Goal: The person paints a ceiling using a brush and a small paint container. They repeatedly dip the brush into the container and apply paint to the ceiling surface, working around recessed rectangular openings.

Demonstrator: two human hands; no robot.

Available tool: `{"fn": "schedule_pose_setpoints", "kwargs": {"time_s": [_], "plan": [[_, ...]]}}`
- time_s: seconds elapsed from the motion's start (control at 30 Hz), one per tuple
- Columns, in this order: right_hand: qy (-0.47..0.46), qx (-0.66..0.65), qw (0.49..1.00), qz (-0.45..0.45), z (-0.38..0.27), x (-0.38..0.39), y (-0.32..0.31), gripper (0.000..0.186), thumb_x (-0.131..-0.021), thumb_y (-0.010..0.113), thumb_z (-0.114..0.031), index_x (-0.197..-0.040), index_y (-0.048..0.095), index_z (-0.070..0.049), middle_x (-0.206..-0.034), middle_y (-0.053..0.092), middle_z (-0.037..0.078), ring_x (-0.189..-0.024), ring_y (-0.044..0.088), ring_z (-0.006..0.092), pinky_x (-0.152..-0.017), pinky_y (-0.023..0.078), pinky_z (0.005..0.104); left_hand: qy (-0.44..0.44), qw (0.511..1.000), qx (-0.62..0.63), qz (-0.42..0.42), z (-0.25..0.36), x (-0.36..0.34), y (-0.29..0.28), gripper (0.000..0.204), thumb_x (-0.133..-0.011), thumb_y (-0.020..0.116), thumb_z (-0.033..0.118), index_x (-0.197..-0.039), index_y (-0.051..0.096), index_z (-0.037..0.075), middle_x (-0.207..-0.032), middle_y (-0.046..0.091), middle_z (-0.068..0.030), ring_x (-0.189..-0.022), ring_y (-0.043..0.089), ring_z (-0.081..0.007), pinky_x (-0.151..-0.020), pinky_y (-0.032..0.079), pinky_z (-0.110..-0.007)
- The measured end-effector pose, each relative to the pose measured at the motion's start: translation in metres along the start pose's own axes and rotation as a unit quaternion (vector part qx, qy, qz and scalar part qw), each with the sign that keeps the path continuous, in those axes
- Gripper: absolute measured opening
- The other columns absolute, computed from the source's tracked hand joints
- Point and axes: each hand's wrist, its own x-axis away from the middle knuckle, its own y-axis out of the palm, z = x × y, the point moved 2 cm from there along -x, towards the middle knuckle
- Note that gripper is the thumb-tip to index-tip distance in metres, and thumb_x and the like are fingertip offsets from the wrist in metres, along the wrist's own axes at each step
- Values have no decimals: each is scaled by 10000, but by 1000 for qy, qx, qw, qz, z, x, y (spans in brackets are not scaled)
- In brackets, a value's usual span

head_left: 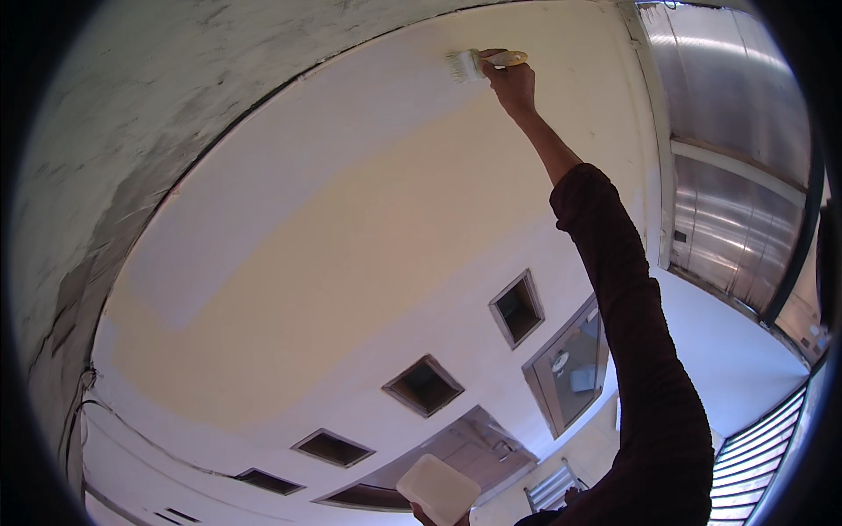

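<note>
High up against the wall, my right hand (516, 85) is closed around a paintbrush (466, 67) with pale bristles and a wooden handle. The bristles lie at the wall surface, pointing left, by the border of white and cream-yellow areas. A broad cream-yellow patch (351, 254) spreads across the white wall (254, 219). At the bottom of the view, my left hand (421, 515) holds a whitish rectangular tub (437, 487) with rounded corners. Only a few fingers of that hand show beside the tub, and what is inside the tub cannot be made out.
A rough grey ceiling (149, 114) meets the wall's upper edge. Several small square openings (424, 386) run below the yellow patch, near a framed window (570, 368). Shiny corrugated panels (728, 96) stand at the right, above a barred opening (763, 456). Cables (140, 436) hang at lower left.
</note>
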Motion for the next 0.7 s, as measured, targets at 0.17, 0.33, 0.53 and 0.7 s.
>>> {"fn": "schedule_pose_setpoints", "kwargs": {"time_s": [0.17, 0.33, 0.53, 0.7], "plan": [[-113, 31, 992, 54, -34, 24, -3, 172, -879, 685, -274, -1017, 741, -188, -943, 724, 99, -853, 699, 323, -762, 555, 426, 28, 999, 19, 31, -2, 10, -8, 691, -919, 552, 617, -1410, 495, 133, -1313, 608, -115, -1150, 600, -355, -906, 513, -636], [-202, 43, 978, -18, -94, 93, 43, 215, -829, 713, -156, -1043, 724, -176, -1002, 663, 93, -811, 687, 304, -704, 566, 416, 4, 1000, 13, 17, -3, 12, -9, 650, -953, 537, 570, -1426, 481, 127, -1330, 597, -130, -1187, 583, -350, -923, 508, -631], [-258, -79, 957, -105, -168, 181, 78, 152, -853, 700, -116, -999, 691, -159, -985, 651, 49, -778, 682, 272, -659, 559, 374, 117, 985, -111, -62, 29, 31, 19, 570, -991, 567, 390, -1456, 411, 97, -1355, 557, -120, -1190, 572, -302, -951, 536, -529], [-176, -197, 951, -161, -168, 173, 71, 139, -871, 688, -111, -1008, 708, -108, -977, 708, 47, -775, 682, 196, -690, 553, 314, 86, 990, -109, -39, 42, 34, 35, 559, -999, 571, 353, -1458, 401, 81, -1363, 549, -119, -1198, 567, -291, -963, 541, -505]]}}
